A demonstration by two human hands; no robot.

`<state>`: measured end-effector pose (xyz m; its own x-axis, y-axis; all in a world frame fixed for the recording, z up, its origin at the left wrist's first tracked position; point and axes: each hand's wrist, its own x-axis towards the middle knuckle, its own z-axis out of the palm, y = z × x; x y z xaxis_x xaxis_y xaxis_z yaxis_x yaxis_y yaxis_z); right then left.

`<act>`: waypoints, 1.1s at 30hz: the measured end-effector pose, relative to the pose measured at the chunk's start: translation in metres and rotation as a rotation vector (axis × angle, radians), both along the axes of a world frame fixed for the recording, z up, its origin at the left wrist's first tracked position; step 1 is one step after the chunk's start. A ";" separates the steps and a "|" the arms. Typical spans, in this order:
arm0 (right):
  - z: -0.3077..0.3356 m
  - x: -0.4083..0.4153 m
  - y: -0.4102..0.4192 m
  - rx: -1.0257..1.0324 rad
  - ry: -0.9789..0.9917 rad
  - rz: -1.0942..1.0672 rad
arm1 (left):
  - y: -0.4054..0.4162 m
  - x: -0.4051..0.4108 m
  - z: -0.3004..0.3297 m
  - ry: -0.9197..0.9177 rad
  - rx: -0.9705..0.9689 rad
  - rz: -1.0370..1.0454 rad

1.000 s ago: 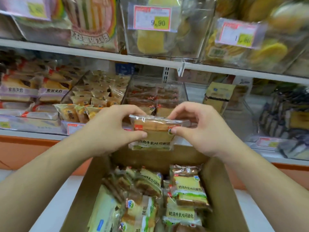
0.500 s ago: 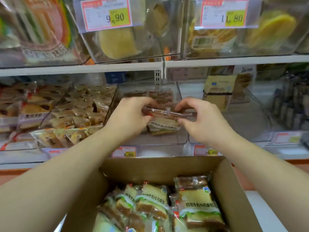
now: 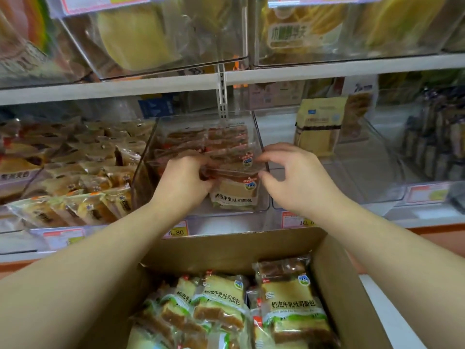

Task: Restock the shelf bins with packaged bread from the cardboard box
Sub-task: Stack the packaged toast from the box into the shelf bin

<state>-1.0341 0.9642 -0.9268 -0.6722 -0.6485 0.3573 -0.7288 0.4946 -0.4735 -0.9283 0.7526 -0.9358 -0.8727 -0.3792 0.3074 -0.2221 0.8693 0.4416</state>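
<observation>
Head view puts our bread packet at the centre of the frame, standing in the front of the clear bin on the middle shelf. Our left hand has its fingers curled round the packet's left top edge; our right hand sits just beside its right edge, fingers loosely bent, thumb tip touching or nearly touching the wrapper — we cannot tell which. Behind the packet, rows of brown-topped packs already fill the back of the bin, so we judge part of the restocking done. A lot is left: the cardboard box at the bottom of the frame holds many more packets.

The packet's white band reads 奶泡牛乳吐司面包, and the same text shows on the ones in the box, each with a small round cow badge. Below the bin a price tag reads 8.80; the next tag to the right starts with 10, the rest hidden by our arm. At upper right, a pack in the top-shelf bins carries large characters too blurred to read surely.
</observation>
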 end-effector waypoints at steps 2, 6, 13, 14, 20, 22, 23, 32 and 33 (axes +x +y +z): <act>0.000 0.001 0.000 0.016 -0.012 -0.007 | 0.001 0.000 -0.004 -0.012 -0.015 0.002; 0.000 0.003 0.000 0.015 -0.028 -0.018 | 0.001 -0.001 -0.008 -0.025 -0.063 0.006; 0.003 0.007 -0.002 0.042 -0.037 -0.045 | -0.004 0.003 -0.008 0.016 -0.077 -0.033; 0.004 0.007 -0.002 0.046 -0.039 -0.048 | -0.005 0.004 -0.008 0.022 -0.066 -0.036; 0.012 0.013 0.000 0.056 -0.082 -0.041 | -0.004 0.017 -0.001 0.031 -0.100 -0.048; 0.018 0.017 0.002 0.066 -0.107 -0.032 | 0.003 0.028 0.005 0.060 -0.139 -0.053; 0.023 0.020 0.005 0.074 -0.111 -0.028 | 0.010 0.035 0.008 0.079 -0.152 -0.063; 0.041 0.065 0.069 0.275 -0.097 0.096 | 0.124 0.127 -0.006 -0.257 0.172 -0.348; 0.040 0.072 0.077 0.312 -0.107 0.100 | 0.137 0.135 -0.012 -0.343 0.181 -0.400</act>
